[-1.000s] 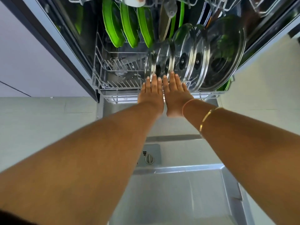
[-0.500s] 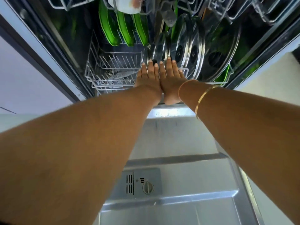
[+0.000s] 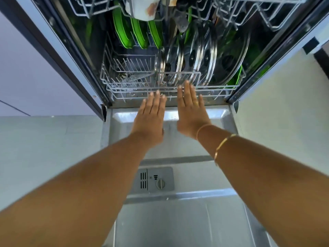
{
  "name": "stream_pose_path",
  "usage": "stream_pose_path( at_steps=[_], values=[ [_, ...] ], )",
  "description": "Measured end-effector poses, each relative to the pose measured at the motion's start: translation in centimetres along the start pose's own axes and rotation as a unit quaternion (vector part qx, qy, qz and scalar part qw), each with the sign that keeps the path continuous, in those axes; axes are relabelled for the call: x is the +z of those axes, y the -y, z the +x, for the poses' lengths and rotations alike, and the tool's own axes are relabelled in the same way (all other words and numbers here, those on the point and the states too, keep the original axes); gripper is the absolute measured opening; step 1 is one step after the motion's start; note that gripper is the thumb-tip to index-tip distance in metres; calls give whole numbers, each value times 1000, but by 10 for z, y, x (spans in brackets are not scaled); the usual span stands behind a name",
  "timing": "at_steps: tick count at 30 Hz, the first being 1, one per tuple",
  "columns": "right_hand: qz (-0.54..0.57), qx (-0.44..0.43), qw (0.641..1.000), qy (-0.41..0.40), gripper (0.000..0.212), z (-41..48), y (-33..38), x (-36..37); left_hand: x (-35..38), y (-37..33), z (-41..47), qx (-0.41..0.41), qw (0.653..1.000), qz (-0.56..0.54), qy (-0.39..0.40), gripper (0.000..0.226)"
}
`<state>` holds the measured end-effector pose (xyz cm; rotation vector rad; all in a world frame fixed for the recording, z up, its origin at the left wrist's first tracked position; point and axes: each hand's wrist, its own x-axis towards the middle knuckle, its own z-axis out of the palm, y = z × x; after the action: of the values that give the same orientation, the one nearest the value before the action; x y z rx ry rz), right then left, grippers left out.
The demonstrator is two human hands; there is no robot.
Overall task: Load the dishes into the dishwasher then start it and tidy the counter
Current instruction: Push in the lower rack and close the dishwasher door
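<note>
open dishwasher (image 3: 80, 41), door (image 3: 178, 225) folded down flat beneath both arms. left hand (image 3: 151, 118) stretched forward palm down, fingers straight and pressed together, gripping nothing; fingertips (image 3: 156, 97) at the front edge of the lower rack (image 3: 124, 90), just left of its middle. right hand (image 3: 191, 111) likewise flat and straight-fingered, holding nothing, tips lying over the rack's front rail near the middle; impossible to tell whether touching the wire or just short of it. hands side by side, a narrow gap between. thin gold bangle (image 3: 223, 146) on the right forearm.

lower rack inside the tub, front edge at the tub's lip. glass lids (image 3: 204, 56) standing on edge in a row across the right half of the rack, directly beyond the right hand's fingertips, the largest nearest the right side. green plates (image 3: 140, 32) upright toward the back left corner, well beyond the left hand. overhead, upper rack (image 3: 267, 16) with a white cup (image 3: 144, 9) in it. detergent dispenser (image 3: 154, 179) in the middle of the door, between the two forearms.
</note>
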<state>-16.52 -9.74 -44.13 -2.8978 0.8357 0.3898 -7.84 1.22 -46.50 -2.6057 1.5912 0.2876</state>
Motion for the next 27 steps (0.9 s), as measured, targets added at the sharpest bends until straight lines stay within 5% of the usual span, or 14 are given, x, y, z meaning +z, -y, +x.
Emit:
stream_pose_path(
  at_steps=[9, 27],
  values=[
    [71, 26, 986, 147, 92, -120, 31, 35, 14, -54, -126, -41, 994, -54, 90, 81],
    [43, 21, 955, 294, 92, -337, 39, 137, 110, -137, -315, 2, 957, -41, 286, 84]
  ],
)
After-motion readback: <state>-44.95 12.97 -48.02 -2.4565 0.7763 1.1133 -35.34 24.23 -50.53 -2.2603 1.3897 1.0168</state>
